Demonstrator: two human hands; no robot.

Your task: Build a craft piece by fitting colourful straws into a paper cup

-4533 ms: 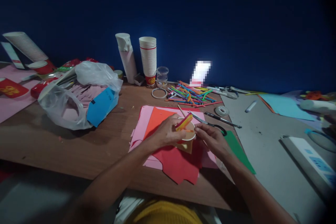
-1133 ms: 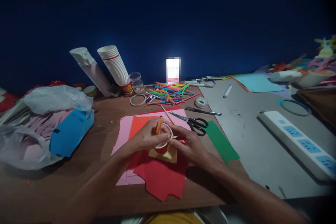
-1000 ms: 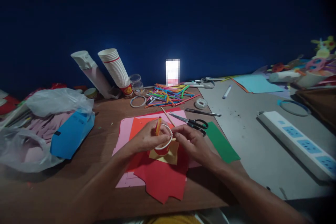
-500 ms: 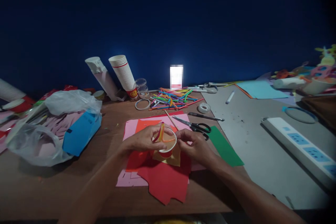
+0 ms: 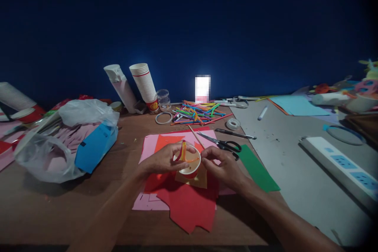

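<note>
left hand (image 5: 164, 161): clenched, its fingers curled round the left side of the paper cup (image 5: 193, 168) and pinching a yellow-orange pipe cleaner (image 5: 184, 151) against the rim, apparently the grip that steadies both at once.

right hand (image 5: 226, 171): fingers bent and drawn together at the cup's right side, at or just beside the rim; whether they grasp anything is too small to tell.

cup position: between the two hands above the middle of the paper pile, tilted with its mouth toward the head camera, which seems to leave the inside open to the fingers. whether its base touches the card below is hidden.

pipe cleaner: bent upright at the rim, with a thin orange length crossing the cup's mouth.

under the hands: a tan card square (image 5: 196, 180) lies on red craft paper (image 5: 186, 208), with an orange sheet (image 5: 163, 143) and pink paper (image 5: 150, 202) around it, probably serving as a work surface.

within reach, right: a wooden skewer (image 5: 196, 137), black-handled scissors (image 5: 230, 146), a slim craft knife (image 5: 234, 134) and a roll of clear tape (image 5: 233, 124), likely kept close for quick pickup.

further off: a heap of coloured pipe cleaners (image 5: 197, 113), a stack of paper cups (image 5: 143, 86), a plastic bag (image 5: 44, 153) holding blue paper (image 5: 96, 147), and a white power strip (image 5: 339, 165).
</note>
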